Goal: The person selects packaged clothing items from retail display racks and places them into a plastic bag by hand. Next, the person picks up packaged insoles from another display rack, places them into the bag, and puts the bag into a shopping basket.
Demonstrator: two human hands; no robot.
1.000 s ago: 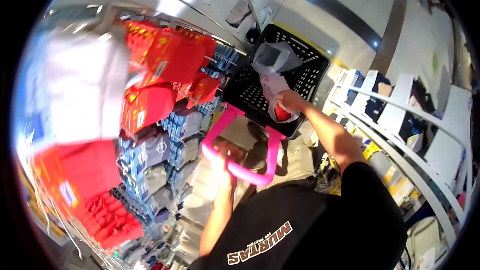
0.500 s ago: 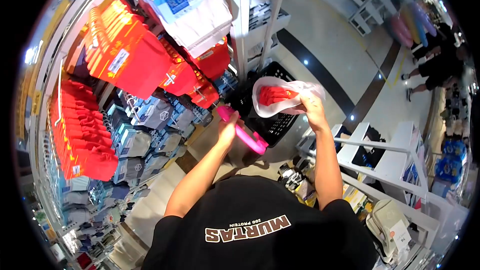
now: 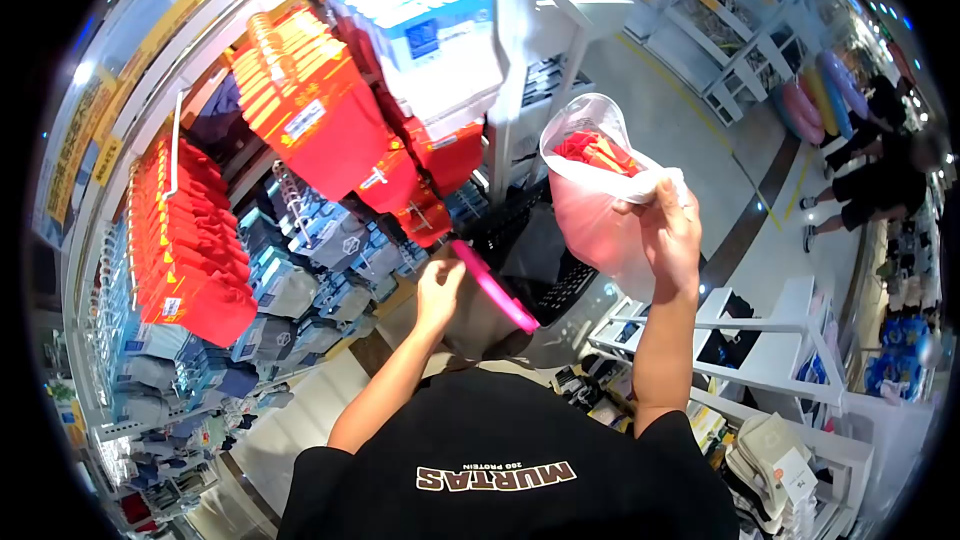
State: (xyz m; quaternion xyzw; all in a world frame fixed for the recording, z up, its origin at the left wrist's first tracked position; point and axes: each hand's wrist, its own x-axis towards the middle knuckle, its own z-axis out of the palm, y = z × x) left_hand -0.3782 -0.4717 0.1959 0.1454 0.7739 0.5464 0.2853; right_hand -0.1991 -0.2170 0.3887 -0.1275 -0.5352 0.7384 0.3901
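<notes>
My right hand is closed on the gathered rim of a translucent plastic bag, raised at the right of centre. Its mouth gapes, and folded red cloth items with yellow marks show inside. Lower left, my left hand is beside the pink handle of a black shopping basket. Its fingers are loosely bent and do not appear wrapped round the handle. Behind the bag, part of the basket is hidden.
Red packaged garments hang on hooks at the left, above grey and blue packs. White shelving stands at the right, with beige bags below. People in dark clothes are farther off on the tiled floor.
The bag has risen and tilted upright in my right hand, showing its full length. My left hand has come off the pink handle and sits lower beside it.
</notes>
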